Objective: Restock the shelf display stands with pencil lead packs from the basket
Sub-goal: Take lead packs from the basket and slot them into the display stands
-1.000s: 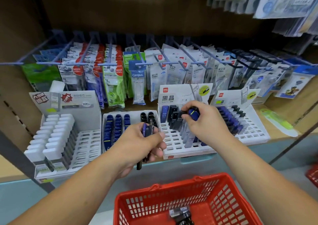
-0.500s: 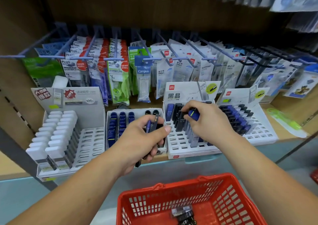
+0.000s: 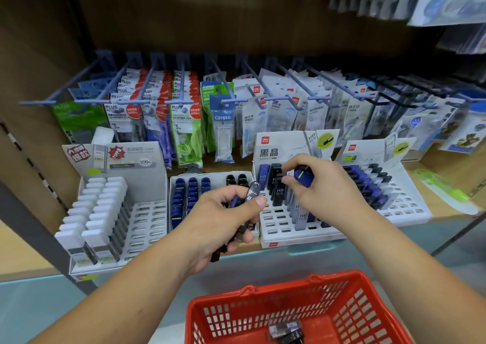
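Right hand [image 3: 326,193] pinches blue lead pack [image 3: 303,176] over white display stand [image 3: 294,234]; left hand [image 3: 223,222] grip clutches several lead packs [image 3: 249,199].

The left hand [image 3: 223,220] grips a bundle of lead packs [image 3: 249,199], thumb pressed on top; the right hand [image 3: 326,191] pinches a blue pack [image 3: 303,177] over the white display stand [image 3: 297,238] of HB 0.5 leads; below, the red basket [image 3: 342,278] holds a few dark packs [image 3: 286,330].

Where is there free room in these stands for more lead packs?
Empty slots: white stand's right half, beside its white packs; middle stand's front-left corner; right stand's front rows. Small blue-pack stand looks full, partly hidden by the left hand.
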`<state>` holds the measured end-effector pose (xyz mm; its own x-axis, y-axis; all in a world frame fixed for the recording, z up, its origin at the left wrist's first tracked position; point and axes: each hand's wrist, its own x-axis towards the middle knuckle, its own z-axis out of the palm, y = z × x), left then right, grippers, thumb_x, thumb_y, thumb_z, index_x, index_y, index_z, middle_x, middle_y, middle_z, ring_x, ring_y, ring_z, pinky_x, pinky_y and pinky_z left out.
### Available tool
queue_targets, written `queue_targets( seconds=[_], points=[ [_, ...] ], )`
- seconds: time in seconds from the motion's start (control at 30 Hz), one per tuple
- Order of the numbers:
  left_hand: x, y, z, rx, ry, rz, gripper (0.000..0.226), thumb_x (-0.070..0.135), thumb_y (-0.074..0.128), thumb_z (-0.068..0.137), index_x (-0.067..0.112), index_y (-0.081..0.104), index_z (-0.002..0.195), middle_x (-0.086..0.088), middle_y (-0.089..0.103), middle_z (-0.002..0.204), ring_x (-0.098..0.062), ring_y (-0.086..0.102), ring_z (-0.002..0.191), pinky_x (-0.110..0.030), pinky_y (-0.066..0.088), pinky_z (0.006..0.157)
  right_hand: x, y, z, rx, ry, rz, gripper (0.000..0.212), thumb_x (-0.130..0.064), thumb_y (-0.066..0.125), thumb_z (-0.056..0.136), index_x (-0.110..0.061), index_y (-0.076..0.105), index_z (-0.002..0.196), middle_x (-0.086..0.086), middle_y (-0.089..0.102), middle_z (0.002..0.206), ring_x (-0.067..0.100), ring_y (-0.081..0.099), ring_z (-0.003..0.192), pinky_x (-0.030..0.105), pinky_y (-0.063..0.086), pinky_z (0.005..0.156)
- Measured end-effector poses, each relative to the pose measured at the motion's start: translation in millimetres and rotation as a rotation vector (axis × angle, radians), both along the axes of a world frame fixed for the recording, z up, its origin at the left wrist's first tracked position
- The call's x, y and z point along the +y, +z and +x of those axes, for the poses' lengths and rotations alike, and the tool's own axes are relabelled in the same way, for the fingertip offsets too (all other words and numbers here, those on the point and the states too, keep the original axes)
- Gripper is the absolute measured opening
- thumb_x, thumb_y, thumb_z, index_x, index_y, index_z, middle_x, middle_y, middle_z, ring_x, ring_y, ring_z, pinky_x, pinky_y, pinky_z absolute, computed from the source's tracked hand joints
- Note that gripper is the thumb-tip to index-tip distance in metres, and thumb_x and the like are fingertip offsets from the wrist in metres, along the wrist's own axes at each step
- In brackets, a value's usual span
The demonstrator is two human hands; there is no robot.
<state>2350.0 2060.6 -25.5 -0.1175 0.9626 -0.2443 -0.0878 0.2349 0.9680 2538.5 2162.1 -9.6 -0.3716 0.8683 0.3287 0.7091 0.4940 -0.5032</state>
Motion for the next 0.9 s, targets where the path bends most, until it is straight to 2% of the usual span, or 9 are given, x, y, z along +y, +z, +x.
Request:
queue_targets(
  seconds=[0.1,0.17,0.23,0.43,0.57,0.63,0.7,0.8,0.9],
  points=[
    [-1.7,1.5,3.1,0.047,-0.015,0.011,0.019,0.031,0.077,0.092,0.017,0.073,0.104,-0.006,0.063,0.073,-0.019,0.058,0.052,-0.023,0.033,0.042,-16.1,6.5,-6.3,0.314,0.088,-0.167,0.008,-0.022,0.076,0.092,-0.028,0.073,0.096,-0.018,0.069,0.078,0.002,0.063,0.066,0.019,0.048,0.064],
    [-1.7,2.7,5.7,0.069,-0.016,0.006,0.019,0.025,0.076,0.093,0.018,0.070,0.110,-0.006,0.061,0.070,-0.017,0.059,0.055,-0.024,0.035,0.043,-29.7,8.9,-11.1,0.541,0.117,-0.392,0.002,-0.021,0.072,0.095,-0.023,0.071,0.095,0.001,0.068,0.063,0.014,0.054,0.045,0.026,0.043,0.047],
    [-2.7,6.0,6.8,0.086,-0.017,0.003,0.022,0.023,0.076,0.094,0.019,0.066,0.113,-0.006,0.061,0.067,-0.015,0.058,0.053,-0.025,0.036,0.043,-38.5,7.0,-13.7,0.663,0.116,-0.549,0.008,-0.027,0.068,0.098,-0.021,0.065,0.094,0.011,0.056,0.053,0.023,0.048,0.039,0.029,0.039,0.043],
    [-16.8,16.9,3.3,0.201,-0.072,0.018,0.047,0.017,0.089,0.079,0.024,0.060,0.115,0.000,0.064,0.059,-0.013,0.049,0.037,-0.024,0.036,0.039,-50.0,1.8,-15.8,0.605,0.183,-0.682,0.007,-0.029,0.073,0.095,-0.022,0.072,0.098,0.003,0.059,0.058,0.022,0.042,0.036,0.028,0.037,0.042],
    [-22.8,17.9,-6.7,0.214,-0.037,0.042,0.039,0.021,0.090,0.078,0.023,0.066,0.109,-0.005,0.066,0.062,-0.015,0.052,0.040,-0.025,0.037,0.041,-50.4,4.0,-21.0,0.563,0.204,-0.722,0.012,-0.022,0.069,0.097,-0.013,0.070,0.105,-0.005,0.059,0.048,0.017,0.038,0.034,0.027,0.034,0.043],
    [-27.1,19.5,-14.3,0.209,0.001,0.030,0.031,0.026,0.084,0.085,0.019,0.067,0.109,-0.014,0.071,0.067,-0.015,0.051,0.039,-0.023,0.034,0.039,-47.9,3.8,-25.2,0.578,0.136,-0.690,0.010,-0.021,0.068,0.098,-0.013,0.069,0.102,-0.002,0.053,0.044,0.018,0.039,0.034,0.026,0.035,0.043],
    [-31.9,18.4,-25.8,0.235,0.080,0.019,0.020,0.023,0.076,0.094,0.016,0.066,0.110,-0.010,0.073,0.071,-0.014,0.050,0.037,-0.020,0.030,0.037,-42.9,3.5,-27.5,0.625,0.051,-0.623,0.009,-0.020,0.069,0.098,-0.011,0.069,0.098,0.001,0.050,0.044,0.020,0.040,0.034,0.026,0.035,0.042],
    [-39.0,13.4,-45.3,0.308,0.179,0.019,0.015,0.015,0.071,0.097,0.017,0.065,0.110,-0.009,0.075,0.073,-0.016,0.054,0.043,-0.023,0.033,0.040,-41.5,6.7,-32.1,0.680,-0.025,-0.506,0.007,-0.019,0.071,0.095,-0.014,0.069,0.091,0.017,0.057,0.062,0.023,0.044,0.036,0.026,0.035,0.039],
    [-45.0,6.7,-58.9,0.321,0.232,-0.015,0.015,0.014,0.072,0.096,0.014,0.063,0.108,-0.011,0.075,0.071,-0.016,0.055,0.046,-0.025,0.037,0.042,-44.9,4.3,-38.9,0.558,-0.060,-0.333,0.006,-0.020,0.074,0.092,-0.023,0.069,0.089,0.005,0.065,0.075,0.022,0.051,0.045,0.025,0.039,0.039]
  ],
)
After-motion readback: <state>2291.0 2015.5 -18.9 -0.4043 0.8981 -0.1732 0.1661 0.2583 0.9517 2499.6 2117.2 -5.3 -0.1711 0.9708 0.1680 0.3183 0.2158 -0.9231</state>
